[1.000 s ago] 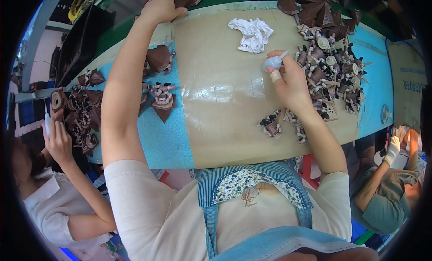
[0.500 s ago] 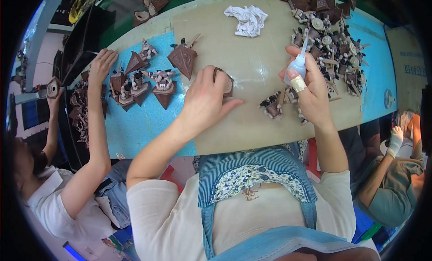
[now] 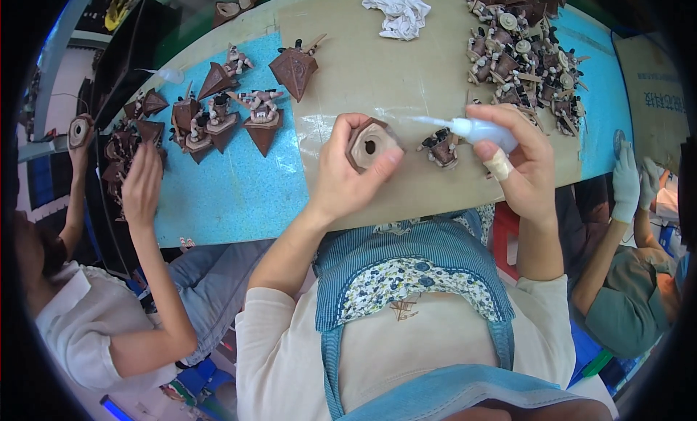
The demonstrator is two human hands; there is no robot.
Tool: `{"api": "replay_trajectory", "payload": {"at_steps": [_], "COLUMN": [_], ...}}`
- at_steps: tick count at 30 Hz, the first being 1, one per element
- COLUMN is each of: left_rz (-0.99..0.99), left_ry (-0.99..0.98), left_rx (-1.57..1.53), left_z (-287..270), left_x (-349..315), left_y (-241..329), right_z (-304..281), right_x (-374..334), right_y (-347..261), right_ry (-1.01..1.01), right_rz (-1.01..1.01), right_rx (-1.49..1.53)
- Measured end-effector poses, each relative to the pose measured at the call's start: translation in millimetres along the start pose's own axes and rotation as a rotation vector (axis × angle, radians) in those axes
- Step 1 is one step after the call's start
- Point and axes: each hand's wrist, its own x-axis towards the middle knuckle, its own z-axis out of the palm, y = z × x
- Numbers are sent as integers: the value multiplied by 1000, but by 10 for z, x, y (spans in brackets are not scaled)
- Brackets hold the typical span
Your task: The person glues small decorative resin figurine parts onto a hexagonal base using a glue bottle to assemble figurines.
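My left hand [image 3: 347, 170] is closed round a brown hexagonal base piece [image 3: 358, 151], its pale underside and dark round hole turned up. In my right hand [image 3: 521, 156] a pale, translucent squeeze bottle [image 3: 488, 133] lies tipped over, its thin nozzle pointing left toward the base piece but apart from it. A wrap covers my right thumb. Just below the nozzle, a small figurine [image 3: 441, 149] in brown and black sits on the table.
Several assembled figurines on brown pointed bases [image 3: 263, 120] stand on the blue mat [image 3: 239, 196] at left. A large heap of figurines [image 3: 519, 65] fills the right, and a crumpled white cloth [image 3: 398, 16] lies at the back. Co-workers sit on both sides; one holds a similar base [image 3: 80, 131].
My left hand has picked up the base piece and turned its hole up. My right hand has tipped the bottle from upright to pointing left. The left co-worker's hand has moved nearer and set down a bottle.
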Motion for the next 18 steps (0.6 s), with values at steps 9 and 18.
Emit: {"api": "replay_trajectory", "payload": {"at_steps": [9,18], "left_rz": [86,70], "left_ry": [-144,-200], "left_rx": [-526,-467], "left_z": [205,167], "left_x": [-144,-155], "left_y": [189,273], "right_z": [-74,25], "right_x": [-22,25], "right_y": [-419,-578], "right_ry": [-79,-136], "right_rz": [-330,-462], "right_rx": [-316,-411]}}
